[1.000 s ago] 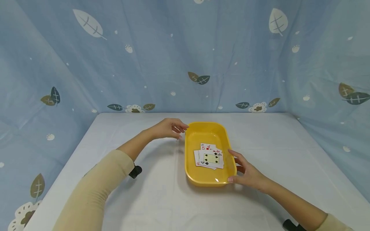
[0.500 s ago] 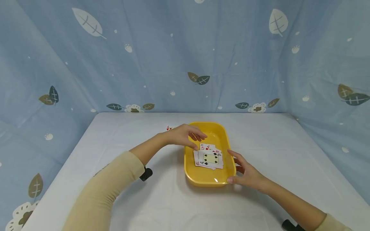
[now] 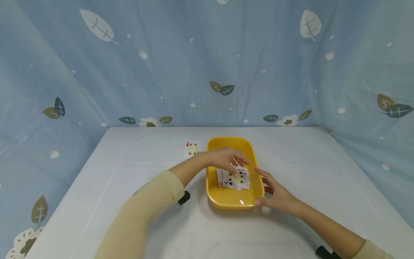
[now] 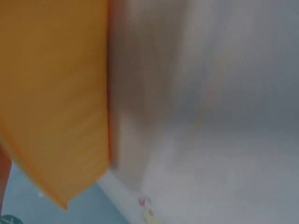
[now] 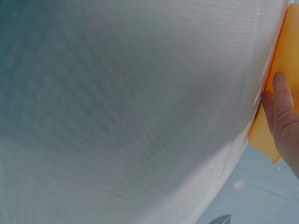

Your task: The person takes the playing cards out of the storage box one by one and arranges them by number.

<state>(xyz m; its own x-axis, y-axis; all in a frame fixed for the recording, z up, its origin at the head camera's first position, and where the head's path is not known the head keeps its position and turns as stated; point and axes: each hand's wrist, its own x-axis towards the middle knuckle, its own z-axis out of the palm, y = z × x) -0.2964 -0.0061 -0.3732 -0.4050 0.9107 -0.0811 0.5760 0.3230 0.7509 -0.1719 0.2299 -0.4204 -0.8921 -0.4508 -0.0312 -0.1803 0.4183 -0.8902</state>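
Note:
A yellow plastic basin (image 3: 213, 197) stands on the white-covered table. Several overlapping playing cards (image 3: 237, 180) lie face up in it, a four of spades on top. My left hand (image 3: 224, 158) reaches over the basin's left side, its loosely bent fingers just above the cards; whether the thumb touches them I cannot tell. At the basin's right side my right hand (image 3: 275, 192) grips the rim, thumb at the near corner and fingers along the outer wall. In the right wrist view, those fingers press on the yellow wall (image 5: 286, 56).
A four of hearts (image 3: 192, 149) lies face up on the table, left of the basin's far end. Behind the table (image 3: 155, 144) hangs a blue curtain (image 3: 181, 64) with leaf prints.
My left hand has moved right and nearer, from the basin's far left corner to over the cards. The four of hearts on the table has come into sight. The right hand stays put.

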